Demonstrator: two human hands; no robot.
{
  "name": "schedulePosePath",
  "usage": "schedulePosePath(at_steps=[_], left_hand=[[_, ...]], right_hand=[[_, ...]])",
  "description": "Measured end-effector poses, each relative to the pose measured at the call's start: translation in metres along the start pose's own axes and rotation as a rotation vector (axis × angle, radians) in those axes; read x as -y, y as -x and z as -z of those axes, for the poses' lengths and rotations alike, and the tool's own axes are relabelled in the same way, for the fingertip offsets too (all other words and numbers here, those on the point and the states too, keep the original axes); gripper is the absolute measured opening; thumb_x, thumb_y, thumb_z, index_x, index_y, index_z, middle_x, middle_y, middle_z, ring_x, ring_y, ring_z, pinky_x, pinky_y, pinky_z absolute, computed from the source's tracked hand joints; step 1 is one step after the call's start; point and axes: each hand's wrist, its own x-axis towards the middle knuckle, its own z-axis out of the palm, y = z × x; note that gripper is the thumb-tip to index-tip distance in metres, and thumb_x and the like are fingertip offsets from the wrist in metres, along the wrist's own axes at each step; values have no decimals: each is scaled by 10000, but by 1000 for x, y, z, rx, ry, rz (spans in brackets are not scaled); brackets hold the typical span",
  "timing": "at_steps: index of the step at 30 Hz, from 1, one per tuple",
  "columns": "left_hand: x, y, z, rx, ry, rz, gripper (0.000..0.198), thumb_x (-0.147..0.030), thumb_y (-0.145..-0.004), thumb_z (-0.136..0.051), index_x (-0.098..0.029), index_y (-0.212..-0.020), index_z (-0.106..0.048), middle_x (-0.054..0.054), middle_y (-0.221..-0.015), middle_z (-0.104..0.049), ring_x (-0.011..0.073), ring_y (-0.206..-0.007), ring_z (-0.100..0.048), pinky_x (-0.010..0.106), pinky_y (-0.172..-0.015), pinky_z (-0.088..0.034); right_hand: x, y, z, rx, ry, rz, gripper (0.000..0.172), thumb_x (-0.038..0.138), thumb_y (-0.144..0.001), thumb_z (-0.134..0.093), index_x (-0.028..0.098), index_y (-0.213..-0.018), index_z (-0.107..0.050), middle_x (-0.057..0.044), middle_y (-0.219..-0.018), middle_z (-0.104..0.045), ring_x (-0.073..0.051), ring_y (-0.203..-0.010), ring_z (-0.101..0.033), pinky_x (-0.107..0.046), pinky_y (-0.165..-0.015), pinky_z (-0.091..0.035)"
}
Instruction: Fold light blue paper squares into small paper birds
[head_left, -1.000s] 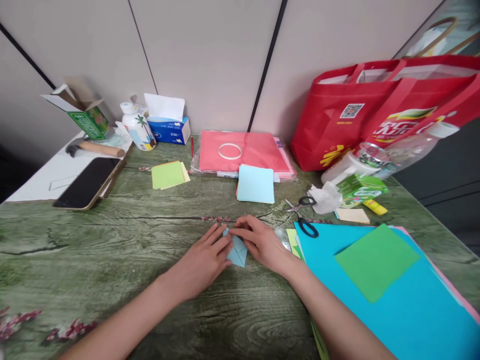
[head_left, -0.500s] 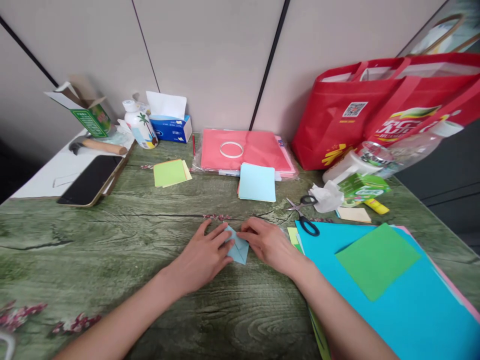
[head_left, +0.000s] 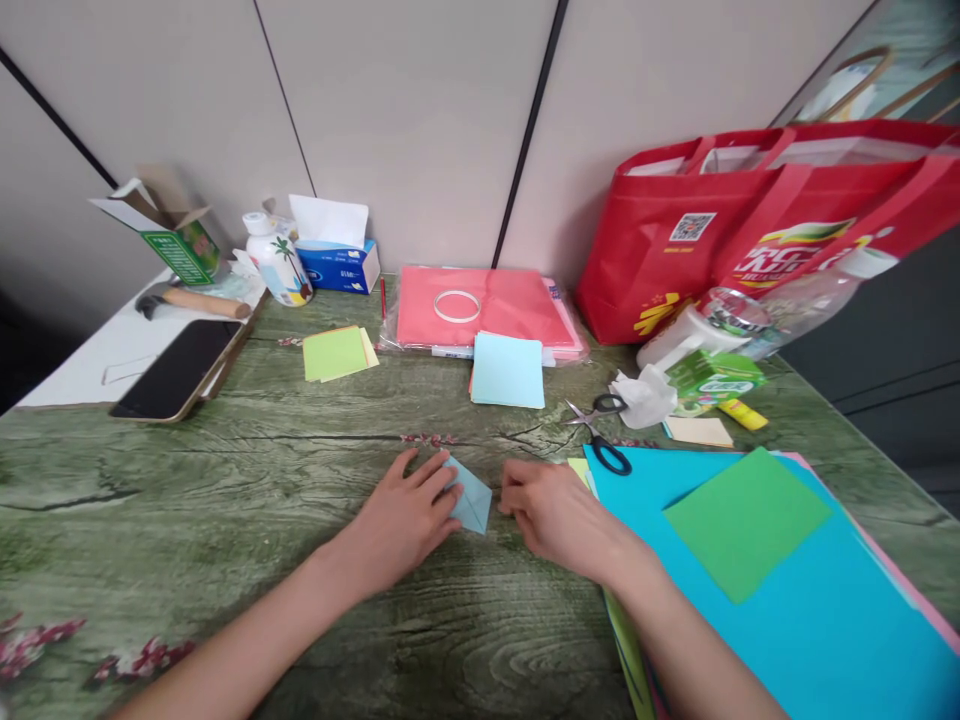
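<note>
A small folded piece of light blue paper (head_left: 474, 500) lies on the wood-patterned table, crossed by diagonal creases. My left hand (head_left: 411, 515) rests with spread fingers over the left part of this paper, covering some of it. Just right of the paper, and apart from it, is my right hand (head_left: 551, 508), its fingers curled together with nothing visible in them. Beyond the hands sits a stack of light blue square sheets (head_left: 508, 370). Black-handled scissors (head_left: 600, 432) lie up and to the right of my right hand.
Large blue sheets (head_left: 750, 640) with a green square (head_left: 748, 525) on top cover the right side. Behind stand a red bag (head_left: 637, 240) and a tissue box (head_left: 341, 268). A phone (head_left: 180, 370) and a hammer (head_left: 199, 300) lie left, and green notes (head_left: 336, 354) nearer the middle.
My right hand has drawn off the folded paper to the right, its fingers curling in. My left hand stays on the paper. The whole view has shifted slightly.
</note>
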Motion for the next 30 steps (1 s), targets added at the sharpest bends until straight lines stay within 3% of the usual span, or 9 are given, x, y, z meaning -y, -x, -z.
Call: schedulePosePath(at_steps=[5,9,12,15,21,24,26,28,30], left_hand=[[-3,-1,-3,-37,-57,-4,277,-332,-873,-550,-144,-1065,-618,130,-1095,-620,295,-1120,-530,461,-892,-402],[-6,0,-4,-89,-107,54,246,-262,-887,-520,-140,-1081,-609,144,-1058,-616,279,-926,-577,429,-763,-444],[-7,2,-5,-98,-70,121,309,-209,-888,-499,-126,-1180,-552,139,-1043,-614,267,-892,-561,416,-746,-463],[-7,5,-9,-123,38,161,362,-217,-882,-506,-128,-1233,-512,124,-1032,-606,257,-906,-545,408,-768,-476],[-4,4,-8,-283,389,267,320,-234,-877,-503,-149,-1183,-541,103,-1032,-601,209,-928,-566,331,-775,-491],[-7,0,0,-246,600,454,131,-279,-834,-552,-173,-800,-620,8,-722,-604,146,-650,-559,251,-589,-456],[-10,-2,5,-197,777,594,234,-310,-809,-569,-174,-618,-552,-27,-556,-551,126,-529,-524,234,-516,-417],[-13,-5,8,-164,996,682,245,-334,-793,-578,-171,-614,-538,-29,-525,-571,133,-513,-559,242,-529,-439],[-15,-8,9,-194,1186,726,182,-347,-776,-596,-167,-752,-573,-27,-575,-616,142,-523,-598,254,-543,-472]], right_hand=[[-2,-4,-10,-85,-150,-75,258,-16,-734,-466,187,-674,-614,-12,-710,-578,-132,-607,-543,-252,-549,-338],[2,-9,-15,-143,-202,-165,174,149,-857,-515,177,-1015,-581,-65,-965,-582,-145,-676,-571,-262,-610,-414],[8,-10,-13,-61,-216,-204,410,297,-766,-686,188,-1125,-520,-94,-1100,-535,-180,-750,-598,-296,-643,-447],[11,-9,-11,-57,-280,-241,479,286,-676,-763,195,-1065,-500,-72,-1064,-550,-210,-821,-597,-306,-652,-449],[11,-10,-22,-168,-625,-156,444,144,-735,-665,232,-1111,-446,-15,-912,-613,-178,-795,-592,-297,-676,-453],[12,-14,-28,-324,-911,-153,406,174,-775,-604,240,-1122,-405,9,-827,-598,-146,-721,-589,-279,-649,-475],[13,-17,-30,-447,-1092,-178,363,215,-766,-618,240,-1052,-396,16,-801,-596,-137,-715,-597,-268,-644,-495],[15,-19,-30,-524,-1164,-200,294,257,-750,-643,233,-942,-421,14,-782,-603,-131,-703,-599,-259,-637,-503],[15,-20,-30,-538,-1123,-207,198,286,-751,-647,216,-827,-478,4,-760,-610,-130,-680,-591,-254,-620,-500]])
